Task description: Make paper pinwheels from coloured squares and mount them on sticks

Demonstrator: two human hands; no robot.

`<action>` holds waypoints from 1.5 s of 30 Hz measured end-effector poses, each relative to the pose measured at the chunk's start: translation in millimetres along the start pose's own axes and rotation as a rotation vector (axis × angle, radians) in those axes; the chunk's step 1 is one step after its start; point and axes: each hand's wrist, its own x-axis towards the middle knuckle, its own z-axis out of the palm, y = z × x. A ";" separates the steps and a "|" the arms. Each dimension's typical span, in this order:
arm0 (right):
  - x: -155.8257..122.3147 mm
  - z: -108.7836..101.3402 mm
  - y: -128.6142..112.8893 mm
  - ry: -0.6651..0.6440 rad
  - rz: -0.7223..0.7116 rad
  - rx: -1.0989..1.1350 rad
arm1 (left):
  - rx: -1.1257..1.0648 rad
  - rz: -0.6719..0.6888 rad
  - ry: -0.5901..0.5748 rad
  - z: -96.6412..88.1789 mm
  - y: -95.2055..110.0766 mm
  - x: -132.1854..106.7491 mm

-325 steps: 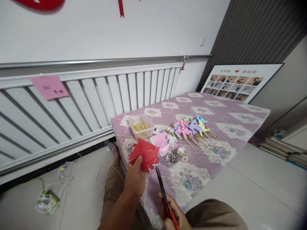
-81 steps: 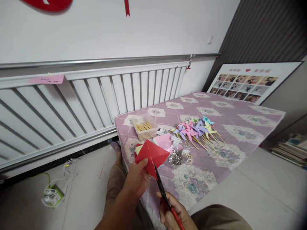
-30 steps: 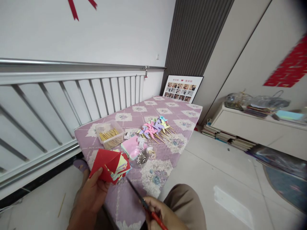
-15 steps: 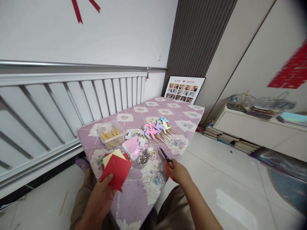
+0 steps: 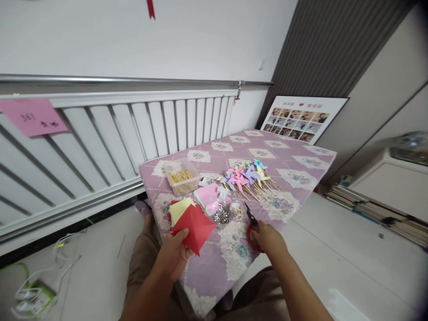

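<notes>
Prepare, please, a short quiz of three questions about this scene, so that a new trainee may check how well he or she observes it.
1. True or false: the left hand holds a finished pinwheel.

2. Choose one. Which thing does the right hand touch?
A) the pink paper
B) the scissors
C) the roll of tape

3. Fill in the blank: the see-through plastic box on the table contains many thin ____.

Key:
1. False; it holds red paper.
2. B
3. sticks
</notes>
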 end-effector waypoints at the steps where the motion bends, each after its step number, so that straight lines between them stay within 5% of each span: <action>1: -1.6 -0.1 -0.3 0.000 -0.018 0.003 | -0.001 -0.002 0.000 -0.6 0.0 0.8; 9: -30.0 -6.9 -14.9 0.137 -0.112 0.282 | -0.012 -0.039 -0.018 -5.2 0.2 6.0; 15: -86.5 -15.7 -84.4 0.073 -0.324 1.078 | -0.031 -0.031 -0.050 2.4 0.8 4.9; 21: -113.6 -25.1 -135.5 -0.063 -0.239 1.444 | 0.002 -0.002 -0.083 9.2 0.6 -1.3; 35: -106.8 -27.8 -157.0 -0.019 -0.176 1.615 | 0.125 0.007 -0.129 5.6 3.0 -4.6; 45: -110.4 -31.3 -160.2 -0.023 -0.152 1.684 | 0.001 0.027 -0.160 3.5 -1.5 -2.1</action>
